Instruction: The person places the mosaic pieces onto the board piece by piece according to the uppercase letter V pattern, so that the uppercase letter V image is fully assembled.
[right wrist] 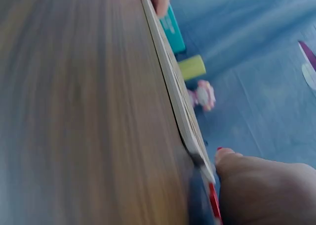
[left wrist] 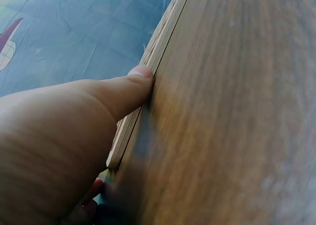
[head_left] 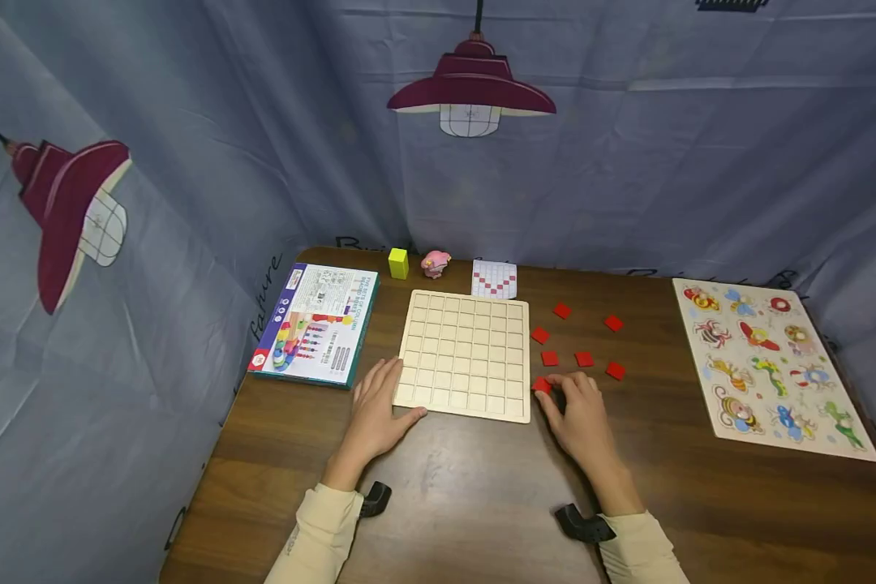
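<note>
Board (head_left: 463, 354): pale wooden grid, flat on the table (head_left: 467, 495) (pattern card (head_left: 494, 281) just behind it).
Left hand (head_left: 375, 412): fingers extended, touching the board's left edge.
Right hand (head_left: 580, 415): thumb and forefinger pinching a red tile (head_left: 540, 384) beside the board's right edge.
Other red tiles (head_left: 584, 358): right of the board.

The head view has soft, even light, a bit dim, and most things look clear. A pale shine sits on the front middle of the wooden table (head_left: 467, 495), and a soft shadow lies beside the right hand (head_left: 582, 415). The blue-gray curtain (head_left: 628, 162) looks stretched near the edges. The 2 wrist views are fuzzier: the wood lines smear, and a dark, blurry patch sits by the left hand (left wrist: 59, 141).
</note>
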Action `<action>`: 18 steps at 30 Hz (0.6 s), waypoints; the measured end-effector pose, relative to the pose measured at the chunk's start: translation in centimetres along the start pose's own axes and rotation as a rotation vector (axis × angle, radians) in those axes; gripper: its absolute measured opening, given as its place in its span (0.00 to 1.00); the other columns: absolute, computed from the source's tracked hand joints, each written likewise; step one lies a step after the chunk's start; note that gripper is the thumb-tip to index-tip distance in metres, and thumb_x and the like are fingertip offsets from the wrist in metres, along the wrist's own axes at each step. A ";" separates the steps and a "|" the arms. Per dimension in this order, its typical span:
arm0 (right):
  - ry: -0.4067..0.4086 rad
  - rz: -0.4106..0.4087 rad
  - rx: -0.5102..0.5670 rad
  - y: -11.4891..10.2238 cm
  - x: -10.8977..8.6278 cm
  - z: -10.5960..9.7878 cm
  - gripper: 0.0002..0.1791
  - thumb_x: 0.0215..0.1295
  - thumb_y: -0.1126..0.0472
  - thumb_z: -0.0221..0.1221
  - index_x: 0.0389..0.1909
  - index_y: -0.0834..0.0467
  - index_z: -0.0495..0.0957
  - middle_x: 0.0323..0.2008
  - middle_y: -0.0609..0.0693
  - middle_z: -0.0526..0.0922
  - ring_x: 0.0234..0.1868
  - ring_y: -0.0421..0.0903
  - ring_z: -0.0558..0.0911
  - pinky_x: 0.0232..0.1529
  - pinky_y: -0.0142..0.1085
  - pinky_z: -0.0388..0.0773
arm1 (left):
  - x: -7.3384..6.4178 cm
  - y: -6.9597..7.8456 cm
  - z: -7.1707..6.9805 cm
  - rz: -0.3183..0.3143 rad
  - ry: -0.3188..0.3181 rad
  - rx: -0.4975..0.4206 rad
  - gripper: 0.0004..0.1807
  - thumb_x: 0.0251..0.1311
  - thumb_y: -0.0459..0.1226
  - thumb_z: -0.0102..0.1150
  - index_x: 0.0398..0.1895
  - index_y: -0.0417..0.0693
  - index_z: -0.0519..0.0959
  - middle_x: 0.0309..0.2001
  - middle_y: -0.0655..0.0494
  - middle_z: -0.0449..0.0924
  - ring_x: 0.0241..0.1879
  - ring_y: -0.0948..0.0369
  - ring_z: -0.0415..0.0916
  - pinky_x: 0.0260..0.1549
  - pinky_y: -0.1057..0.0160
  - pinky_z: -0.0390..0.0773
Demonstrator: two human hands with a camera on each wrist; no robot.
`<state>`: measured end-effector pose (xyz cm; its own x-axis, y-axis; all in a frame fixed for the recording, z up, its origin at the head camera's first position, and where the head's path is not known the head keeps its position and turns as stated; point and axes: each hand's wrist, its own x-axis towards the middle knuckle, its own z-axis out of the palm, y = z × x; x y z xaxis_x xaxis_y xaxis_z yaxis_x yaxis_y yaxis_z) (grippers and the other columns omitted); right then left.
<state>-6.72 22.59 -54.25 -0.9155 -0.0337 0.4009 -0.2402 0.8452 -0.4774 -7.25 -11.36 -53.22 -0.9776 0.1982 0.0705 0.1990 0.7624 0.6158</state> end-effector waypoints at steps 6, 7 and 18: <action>-0.023 -0.056 0.074 -2.8 1.5 1.6 0.19 0.58 0.60 0.74 0.46 0.65 0.83 0.40 0.59 0.80 0.42 0.57 0.75 0.46 0.49 0.71 | 0.1 0.0 -0.1 -0.003 0.010 0.011 0.51 0.57 0.53 0.72 0.78 0.39 0.61 0.78 0.42 0.60 0.79 0.43 0.51 0.72 0.33 0.53; -0.030 -0.067 0.080 -3.2 1.8 1.9 0.19 0.58 0.59 0.74 0.46 0.65 0.83 0.41 0.59 0.80 0.43 0.57 0.76 0.47 0.49 0.71 | 0.1 0.0 -0.1 -0.001 0.012 0.011 0.51 0.57 0.53 0.72 0.77 0.39 0.61 0.78 0.42 0.60 0.79 0.43 0.51 0.72 0.34 0.53; -0.163 -0.186 0.058 -7.2 3.2 4.7 0.15 0.63 0.52 0.70 0.44 0.56 0.84 0.39 0.50 0.80 0.42 0.51 0.77 0.45 0.44 0.71 | 0.0 0.1 0.1 -0.002 0.002 0.011 0.50 0.57 0.52 0.72 0.77 0.38 0.62 0.77 0.42 0.61 0.79 0.43 0.51 0.72 0.34 0.54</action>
<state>-9.50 13.87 -53.23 -0.8927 -0.2753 0.3567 -0.4231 0.7846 -0.4532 -7.23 -11.18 -53.27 -0.9780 0.1960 0.0709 0.1982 0.7696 0.6069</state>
